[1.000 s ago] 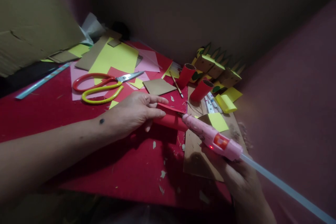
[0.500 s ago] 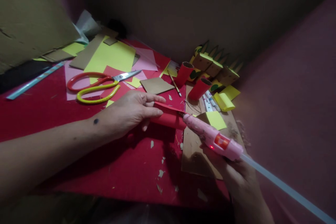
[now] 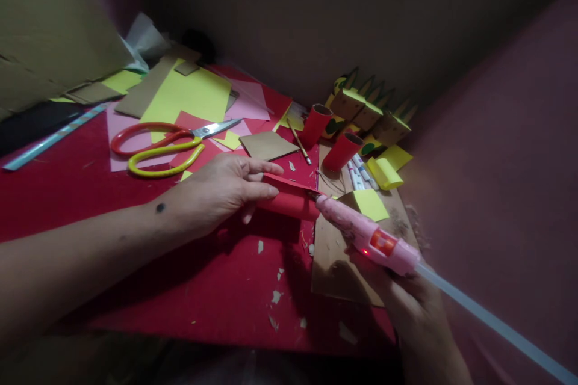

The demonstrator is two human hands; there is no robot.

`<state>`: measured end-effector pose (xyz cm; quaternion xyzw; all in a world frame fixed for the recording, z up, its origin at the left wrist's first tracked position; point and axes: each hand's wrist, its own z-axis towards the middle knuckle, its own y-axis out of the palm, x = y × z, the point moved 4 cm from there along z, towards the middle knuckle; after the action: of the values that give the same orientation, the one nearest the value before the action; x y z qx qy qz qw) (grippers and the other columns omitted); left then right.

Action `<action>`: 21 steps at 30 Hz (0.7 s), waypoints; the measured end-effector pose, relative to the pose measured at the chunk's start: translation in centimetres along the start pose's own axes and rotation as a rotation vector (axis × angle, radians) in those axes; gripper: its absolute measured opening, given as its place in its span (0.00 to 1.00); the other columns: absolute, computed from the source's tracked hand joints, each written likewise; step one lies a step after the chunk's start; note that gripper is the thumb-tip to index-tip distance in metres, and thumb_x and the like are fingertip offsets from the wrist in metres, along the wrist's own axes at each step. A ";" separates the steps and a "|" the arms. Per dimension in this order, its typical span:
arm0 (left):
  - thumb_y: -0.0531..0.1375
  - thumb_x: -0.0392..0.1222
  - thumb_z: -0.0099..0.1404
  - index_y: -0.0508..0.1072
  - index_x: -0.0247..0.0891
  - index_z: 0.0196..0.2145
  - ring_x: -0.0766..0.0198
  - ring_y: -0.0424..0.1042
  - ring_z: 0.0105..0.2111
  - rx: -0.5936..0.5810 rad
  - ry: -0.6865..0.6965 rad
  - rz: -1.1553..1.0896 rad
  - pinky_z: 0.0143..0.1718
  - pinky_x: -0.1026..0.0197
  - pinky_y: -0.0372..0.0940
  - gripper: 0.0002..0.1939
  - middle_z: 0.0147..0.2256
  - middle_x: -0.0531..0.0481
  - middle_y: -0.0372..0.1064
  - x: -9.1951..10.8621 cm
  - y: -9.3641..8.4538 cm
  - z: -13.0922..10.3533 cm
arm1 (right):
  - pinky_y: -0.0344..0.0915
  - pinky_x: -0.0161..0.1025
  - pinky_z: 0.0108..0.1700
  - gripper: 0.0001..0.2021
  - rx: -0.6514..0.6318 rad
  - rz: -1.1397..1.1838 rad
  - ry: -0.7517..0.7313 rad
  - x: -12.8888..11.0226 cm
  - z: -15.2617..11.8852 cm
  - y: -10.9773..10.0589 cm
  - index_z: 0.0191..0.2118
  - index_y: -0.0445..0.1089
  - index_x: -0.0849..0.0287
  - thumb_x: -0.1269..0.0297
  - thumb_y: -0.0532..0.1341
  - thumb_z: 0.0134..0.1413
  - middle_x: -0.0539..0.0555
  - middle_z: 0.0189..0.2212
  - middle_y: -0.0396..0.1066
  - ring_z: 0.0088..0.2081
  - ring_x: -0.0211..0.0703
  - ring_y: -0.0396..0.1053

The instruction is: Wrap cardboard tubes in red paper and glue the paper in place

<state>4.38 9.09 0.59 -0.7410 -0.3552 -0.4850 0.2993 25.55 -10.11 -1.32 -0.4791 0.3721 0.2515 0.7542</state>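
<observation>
My left hand [image 3: 230, 186] is closed on the left end of a red paper roll [image 3: 289, 203], with thumb and fingers at its upper flap. The roll lies sideways just above the red tabletop [image 3: 217, 295]. My right hand [image 3: 401, 295] grips a pink glue gun [image 3: 361, 234] from below; its fingers are partly hidden. The gun's tip meets the right end of the paper flap, and a small red light glows on its side. From the back of the gun sticks a long translucent glue stick [image 3: 492, 325].
Red-and-yellow-handled scissors [image 3: 167, 144] lie left of the roll, among coloured paper sheets [image 3: 189, 93]. Two red tubes [image 3: 343, 151] stand behind the gun, near markers [image 3: 359, 173] and a pencil [image 3: 298, 141]. Cardboard figures [image 3: 368, 108] stand by the wall. A cardboard piece [image 3: 334, 277] lies below the gun.
Both hands, the paper roll and the glue gun keep nearly the same places. The whole view has shifted slightly.
</observation>
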 end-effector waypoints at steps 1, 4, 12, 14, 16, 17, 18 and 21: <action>0.64 0.38 0.59 0.74 0.35 0.57 0.66 0.59 0.10 0.001 -0.001 0.002 0.10 0.69 0.53 0.27 0.11 0.55 0.63 0.0 0.0 0.0 | 0.81 0.50 0.40 0.14 0.028 -0.004 0.018 0.2 -0.1 -0.2 0.49 0.79 0.52 0.65 0.68 0.57 0.55 0.37 0.82 0.39 0.58 0.81; 0.64 0.39 0.58 0.73 0.35 0.58 0.66 0.60 0.10 -0.007 0.008 0.006 0.10 0.69 0.53 0.28 0.11 0.55 0.64 -0.1 -0.1 0.1 | 0.80 0.50 0.41 0.11 0.128 -0.024 0.064 0.6 -0.3 -0.6 0.43 0.81 0.52 0.64 0.71 0.52 0.55 0.37 0.82 0.40 0.58 0.81; 0.65 0.41 0.56 0.74 0.37 0.56 0.66 0.60 0.11 -0.017 0.027 0.005 0.11 0.68 0.54 0.29 0.12 0.56 0.64 -0.5 -0.3 0.4 | 0.78 0.53 0.46 0.12 0.144 -0.020 0.132 0.0 -0.2 -0.5 0.43 0.81 0.54 0.60 0.71 0.52 0.55 0.39 0.82 0.40 0.58 0.80; 0.65 0.41 0.57 0.74 0.37 0.56 0.66 0.60 0.11 -0.026 0.036 -0.011 0.12 0.69 0.54 0.28 0.12 0.56 0.64 -0.6 -0.3 0.4 | 0.78 0.52 0.47 0.10 0.135 -0.027 0.120 -0.6 0.0 -0.4 0.42 0.82 0.54 0.60 0.70 0.54 0.55 0.38 0.82 0.39 0.57 0.80; 0.66 0.41 0.57 0.74 0.37 0.56 0.67 0.60 0.12 -0.037 0.051 -0.037 0.12 0.69 0.55 0.28 0.12 0.56 0.64 -0.7 -0.3 0.4 | 0.78 0.50 0.45 0.09 0.130 -0.038 0.083 -1.1 0.2 -0.4 0.41 0.82 0.55 0.61 0.70 0.55 0.55 0.37 0.82 0.38 0.55 0.80; 0.66 0.40 0.57 0.74 0.37 0.56 0.67 0.60 0.12 -0.038 0.060 -0.042 0.12 0.69 0.55 0.28 0.12 0.56 0.64 -0.7 -0.4 0.4 | 0.79 0.50 0.44 0.09 0.127 -0.043 0.062 -1.3 0.3 -0.4 0.41 0.82 0.55 0.62 0.69 0.55 0.55 0.37 0.82 0.37 0.54 0.80; 0.66 0.40 0.57 0.75 0.37 0.55 0.68 0.60 0.12 -0.035 0.068 -0.041 0.12 0.70 0.55 0.27 0.12 0.56 0.64 -0.6 -0.4 0.4 | 0.79 0.49 0.43 0.09 0.117 -0.047 0.044 -1.5 0.4 -0.4 0.42 0.81 0.55 0.63 0.69 0.55 0.55 0.37 0.82 0.37 0.54 0.80; 0.66 0.39 0.57 0.76 0.36 0.53 0.67 0.61 0.13 -0.024 0.081 -0.029 0.13 0.70 0.56 0.25 0.12 0.56 0.64 -0.4 -0.5 0.2 | 0.79 0.48 0.44 0.09 0.087 -0.056 0.022 -1.5 0.5 -0.4 0.43 0.81 0.55 0.64 0.68 0.56 0.55 0.38 0.82 0.38 0.53 0.80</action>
<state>3.96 9.39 0.20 -0.7190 -0.3476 -0.5232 0.2973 25.11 -9.91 0.28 -0.4589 0.3773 0.2087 0.7768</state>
